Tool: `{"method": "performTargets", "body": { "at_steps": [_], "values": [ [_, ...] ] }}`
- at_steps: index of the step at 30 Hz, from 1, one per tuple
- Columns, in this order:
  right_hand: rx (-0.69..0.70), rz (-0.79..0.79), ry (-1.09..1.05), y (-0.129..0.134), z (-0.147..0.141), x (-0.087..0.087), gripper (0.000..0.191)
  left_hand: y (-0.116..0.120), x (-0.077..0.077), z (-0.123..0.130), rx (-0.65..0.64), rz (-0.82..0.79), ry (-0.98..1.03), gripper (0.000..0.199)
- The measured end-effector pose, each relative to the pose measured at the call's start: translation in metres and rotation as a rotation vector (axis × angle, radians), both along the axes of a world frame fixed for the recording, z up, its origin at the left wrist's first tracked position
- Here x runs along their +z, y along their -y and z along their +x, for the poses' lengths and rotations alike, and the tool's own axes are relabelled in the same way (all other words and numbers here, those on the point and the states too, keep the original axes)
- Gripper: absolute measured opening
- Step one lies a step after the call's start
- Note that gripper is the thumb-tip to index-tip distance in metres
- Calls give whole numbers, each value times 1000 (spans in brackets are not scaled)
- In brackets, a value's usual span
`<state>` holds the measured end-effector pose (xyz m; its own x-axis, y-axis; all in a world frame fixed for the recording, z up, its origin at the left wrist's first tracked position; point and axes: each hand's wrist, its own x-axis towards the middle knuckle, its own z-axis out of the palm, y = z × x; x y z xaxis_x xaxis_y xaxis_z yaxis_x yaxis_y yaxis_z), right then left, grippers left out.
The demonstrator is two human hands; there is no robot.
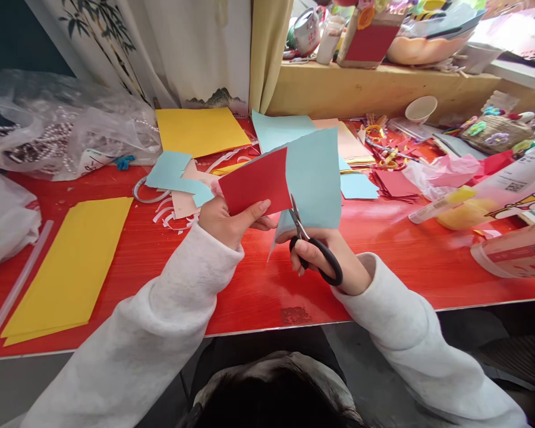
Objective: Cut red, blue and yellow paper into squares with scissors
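Observation:
My left hand (232, 223) pinches a red rectangle of paper (256, 180) together with a larger light blue sheet (314, 175) behind it. The blue sheet extends to the right past the red piece. Black-handled scissors (316, 252) are in my right hand (334, 255), with fingers through the handle loops. Their blades point up and lie at the right edge of the red paper, against the blue sheet. Whether the blades are fully closed is hard to tell. Both hands are raised over the red table (258, 303).
Stacked yellow strips (69, 267) lie at the left, beside plastic bags (66, 125). Behind my hands are a yellow sheet (200, 131) and blue scraps (172, 169). Red paper pieces (396, 183), a paper cup (421, 109) and a pink container (515, 252) stand or lie at the right.

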<state>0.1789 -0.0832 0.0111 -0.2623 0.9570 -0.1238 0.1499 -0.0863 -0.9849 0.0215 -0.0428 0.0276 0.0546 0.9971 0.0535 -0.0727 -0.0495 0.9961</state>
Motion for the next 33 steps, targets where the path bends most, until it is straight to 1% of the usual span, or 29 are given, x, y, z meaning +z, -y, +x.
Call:
{"method": "performTargets", "body": {
  "at_steps": [6, 10, 14, 21, 26, 30, 33],
  "values": [
    [-57, 5, -6, -1, -1, -5, 50, 0, 2, -1, -31, -39, -3, 15],
    [-113, -16, 6, -1, -3, -5, 50, 1, 5, -2, -41, -91, 24, 16],
    [-146, 0, -1, -1, -3, -6, 48, 1, 7, -3, -49, -119, 21, 16],
    [-119, 0, 9, -1, -3, -5, 49, 2, 6, -1, -36, -97, 43, 12],
    [-113, 14, 11, 0, -2, -7, 47, 2, 5, 0, -44, -73, 51, 14],
    [-125, 21, 10, 1, -3, -9, 44, 0, 5, -2, -74, -99, 40, 14],
    [-130, 31, 3, 1, -3, -10, 43, -1, 4, -3, -73, -119, 35, 14]
  ]
}}
